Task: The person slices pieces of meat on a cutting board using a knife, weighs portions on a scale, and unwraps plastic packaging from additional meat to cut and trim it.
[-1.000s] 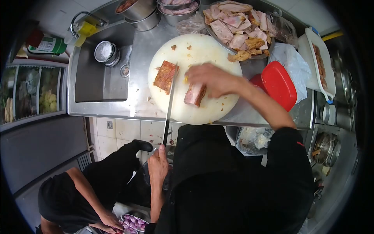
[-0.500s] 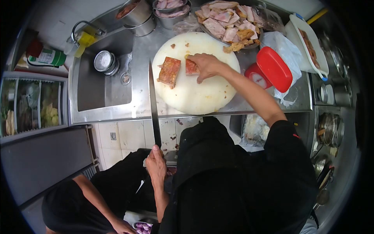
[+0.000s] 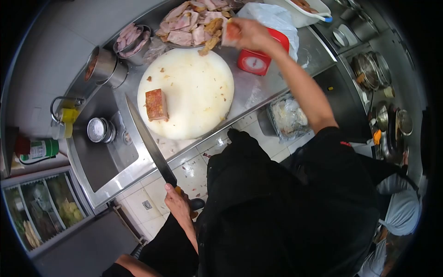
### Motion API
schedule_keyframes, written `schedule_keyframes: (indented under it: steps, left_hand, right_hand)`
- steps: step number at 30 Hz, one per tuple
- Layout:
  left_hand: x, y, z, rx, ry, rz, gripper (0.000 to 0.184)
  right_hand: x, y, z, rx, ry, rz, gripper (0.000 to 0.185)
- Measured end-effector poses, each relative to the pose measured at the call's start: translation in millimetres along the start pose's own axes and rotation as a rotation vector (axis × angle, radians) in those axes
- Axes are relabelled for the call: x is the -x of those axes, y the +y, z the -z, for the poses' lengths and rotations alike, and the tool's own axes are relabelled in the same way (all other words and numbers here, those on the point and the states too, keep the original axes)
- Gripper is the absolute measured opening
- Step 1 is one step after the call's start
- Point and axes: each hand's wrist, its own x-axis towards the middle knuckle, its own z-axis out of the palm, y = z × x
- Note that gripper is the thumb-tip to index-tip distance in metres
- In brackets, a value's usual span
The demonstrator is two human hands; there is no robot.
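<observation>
My left hand (image 3: 179,203) is wrapped round the handle of a long knife (image 3: 154,150), whose blade reaches up past the counter's edge along the left side of the round white chopping board (image 3: 198,101). A block of browned roast pork (image 3: 156,105) sits on the board's left part. Raised above the back right of the board, my right hand (image 3: 253,34) grips a smaller piece of roast pork (image 3: 230,33). That piece is between a heap of cut meat (image 3: 189,27) and a red kitchen scale (image 3: 256,62), overlapping both in view.
Left of the board is a steel sink (image 3: 99,161) with stacked metal bowls (image 3: 98,130). Metal containers (image 3: 106,67) stand behind it. A white plastic bag (image 3: 272,16) lies behind the scale. Another person's arm (image 3: 136,265) shows at lower left, and someone in grey (image 3: 400,212) is at right.
My right hand has lifted the smaller pork piece off the board, moving it toward the back right. The view has turned and shifted; the knife stays in my left hand.
</observation>
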Motion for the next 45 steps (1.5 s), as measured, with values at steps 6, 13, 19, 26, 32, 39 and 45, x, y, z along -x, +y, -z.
schedule_keyframes:
  steps: [6,13,19,26,32,39,45]
  left_hand:
    - [-3,-11,5,-0.002,-0.035,0.001,0.065]
    - [15,-27,9,-0.037,-0.037,-0.031,0.069]
    - [34,-46,11,-0.028,0.042,0.002,0.075]
    - [39,-51,9,0.033,0.09,0.049,0.075]
    - [29,-44,-4,0.096,0.026,0.044,0.07]
    - [2,-5,-42,0.01,-0.128,-0.045,0.062]
    - [-15,54,-109,-0.151,-0.05,-0.114,0.066]
  right_hand:
    - [-2,74,12,0.041,-0.158,-0.265,0.088]
    - [-5,94,-16,0.053,-0.166,-0.25,0.089]
    - [2,64,18,0.038,-0.279,-0.269,0.077]
    - [-8,73,4,0.087,0.014,-0.17,0.087]
    - [-12,84,-4,0.061,-0.144,-0.147,0.088]
    - [-8,106,-16,0.02,-0.182,-0.059,0.069]
    - [-20,127,18,-0.478,-0.179,-0.185,0.076]
